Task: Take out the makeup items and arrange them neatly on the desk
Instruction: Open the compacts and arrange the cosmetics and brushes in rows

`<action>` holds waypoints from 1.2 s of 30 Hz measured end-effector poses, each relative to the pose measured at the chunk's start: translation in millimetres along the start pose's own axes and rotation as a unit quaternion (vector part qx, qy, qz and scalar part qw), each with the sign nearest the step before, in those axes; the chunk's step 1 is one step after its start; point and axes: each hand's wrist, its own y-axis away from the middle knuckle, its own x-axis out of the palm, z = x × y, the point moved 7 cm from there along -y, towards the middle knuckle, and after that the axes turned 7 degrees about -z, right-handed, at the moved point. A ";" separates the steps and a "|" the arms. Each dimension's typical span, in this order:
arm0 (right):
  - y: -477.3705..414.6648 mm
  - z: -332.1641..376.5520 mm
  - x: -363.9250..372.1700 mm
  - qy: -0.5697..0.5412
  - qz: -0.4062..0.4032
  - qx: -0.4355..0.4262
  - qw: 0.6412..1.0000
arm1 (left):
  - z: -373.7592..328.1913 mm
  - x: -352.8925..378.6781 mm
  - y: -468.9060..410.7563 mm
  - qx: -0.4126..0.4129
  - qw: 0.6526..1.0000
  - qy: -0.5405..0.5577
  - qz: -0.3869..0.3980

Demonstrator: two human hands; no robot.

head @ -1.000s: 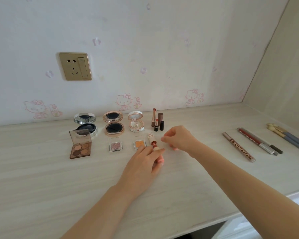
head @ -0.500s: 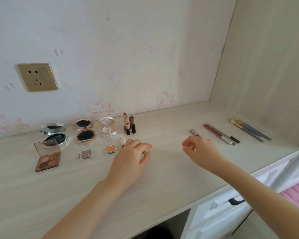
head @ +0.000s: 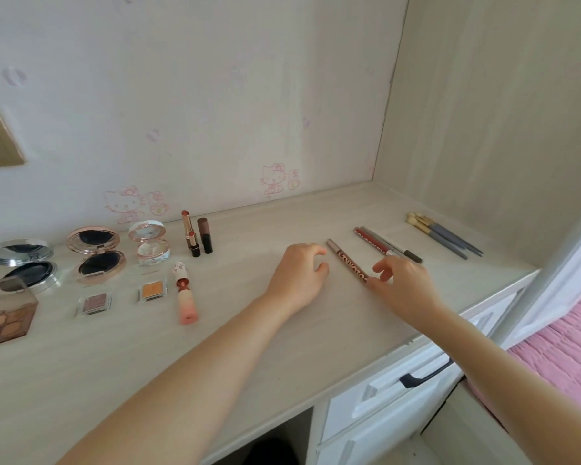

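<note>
The brown lettered pencil [head: 347, 260] lies flat on the surface [head: 332, 323], slanting from its pale upper tip down to the right, and both hands are at it. The left hand [head: 296, 273] hovers just left of the pencil's upper half, its fingers [head: 317, 251] loosely curled and narrow, holding nothing; the forefinger tip is close beside the pale tip, though I cannot tell if it touches. The right hand [head: 403, 283] covers the pencil's lower end; thumb and forefinger meet the pencil there, but the hand hides the contact, so it may be a pinch or only a touch.

Just right of the pencil lie a red pen [head: 372, 242] and a grey pen [head: 393, 247], side by side and roughly parallel to it; further right, near the side wall, lie the makeup brushes [head: 445, 237].

The rest is set out in rows on the left:

- **Back row:** an open silver compact [head: 21, 263], an open rose-gold compact [head: 96, 255], a small white compact [head: 150, 245], and two lipsticks [head: 198, 234] standing upright together.
- **Front row:** an eyeshadow palette [head: 5, 315] with its clear lid raised, a mauve single pan [head: 93, 303], an orange single pan [head: 152, 290], and a pink lipstick [head: 184, 293] lying on its side.

Below the surface's front edge is a white drawer with a black handle [head: 423, 374]; a pink bed cover [head: 564, 357] shows at the right.
</note>
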 end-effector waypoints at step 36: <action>77.2 91.3 -18.6 -0.178 -0.067 -0.047 0.981 | 28.2 -77.8 55.0 -0.310 0.746 0.576 -0.122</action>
